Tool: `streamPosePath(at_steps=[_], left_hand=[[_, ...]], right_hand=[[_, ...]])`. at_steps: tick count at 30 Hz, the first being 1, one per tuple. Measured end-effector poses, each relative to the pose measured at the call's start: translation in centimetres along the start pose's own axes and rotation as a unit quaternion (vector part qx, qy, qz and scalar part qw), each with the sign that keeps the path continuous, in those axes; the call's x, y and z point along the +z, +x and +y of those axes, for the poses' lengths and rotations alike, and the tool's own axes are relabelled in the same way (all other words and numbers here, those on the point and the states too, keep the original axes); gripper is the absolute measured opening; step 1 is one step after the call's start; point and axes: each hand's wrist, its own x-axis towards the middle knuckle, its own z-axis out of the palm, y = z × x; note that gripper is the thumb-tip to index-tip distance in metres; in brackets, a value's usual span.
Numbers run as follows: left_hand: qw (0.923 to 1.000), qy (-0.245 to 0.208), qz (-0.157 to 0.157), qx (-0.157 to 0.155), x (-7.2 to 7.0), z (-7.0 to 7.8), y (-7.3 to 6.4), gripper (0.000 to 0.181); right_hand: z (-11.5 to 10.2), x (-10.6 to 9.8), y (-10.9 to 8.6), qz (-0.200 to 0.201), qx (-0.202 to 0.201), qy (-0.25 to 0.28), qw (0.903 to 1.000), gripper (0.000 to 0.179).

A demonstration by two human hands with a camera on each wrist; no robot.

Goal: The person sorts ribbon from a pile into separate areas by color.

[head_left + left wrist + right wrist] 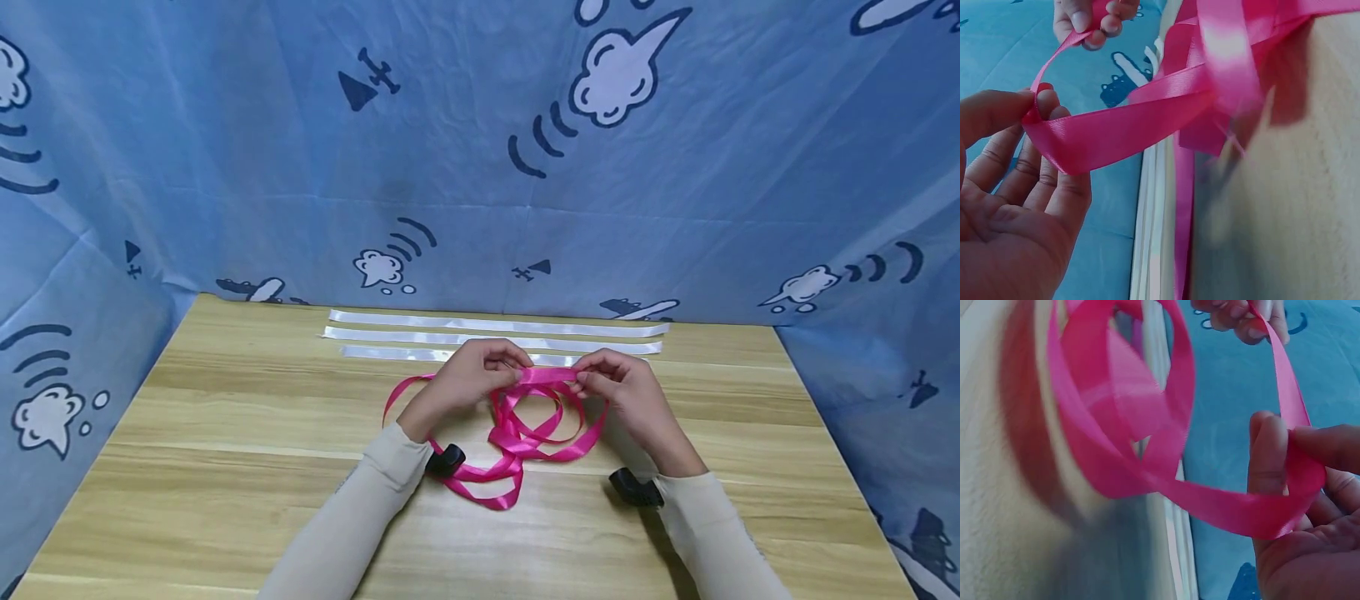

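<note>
Left hand (471, 377) and right hand (636, 398), apart, both pinch pink ribbon (550, 377). Rest loops down to table (225, 433), white strips (495, 324) behind, near back edge. Loops might knot if pulled fast.

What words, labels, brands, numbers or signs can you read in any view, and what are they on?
Readable text: none.
Left sleeve: a faint dark marking, too small to read.
Right sleeve: a similar marking, also too small to read.
Blue cloth: printed drawings such as clouds and curved lines; no lettering I can make out.
Pink ribbon and white strips: no lettering visible.
</note>
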Motion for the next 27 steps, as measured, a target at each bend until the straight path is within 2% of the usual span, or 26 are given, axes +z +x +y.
streamPosePath(at_steps=[6,10,15,19,27], left_hand=[[0.9995,-0.031,0.007,0.006,-0.7,0.4,-0.9,0.019],[0.9985,-0.053,0.013,0.006,-1.1,0.6,-1.5,0.021],[0.9972,-0.071,0.02,0.015,-1.5,1.3,-2.3,0.02],[0.9965,-0.075,0.027,0.023,-1.9,1.8,-3.1,0.019],[0.9951,-0.082,0.049,0.025,-3.2,2.6,-4.6,0.02]], right_hand=[[-0.4,-0.6,-0.4,-0.01,-0.017,0.072,0.9972,0.015],[-0.9,-1.0,-0.8,-0.015,-0.027,0.133,0.9907,0.008],[-1.9,-1.5,-1.3,-0.021,-0.055,0.186,0.9808,0.014],[-2.5,-2.1,-1.8,-0.02,-0.075,0.204,0.9759,0.016],[-3.3,-3.1,-2.6,-0.003,-0.088,0.209,0.974,0.017]])
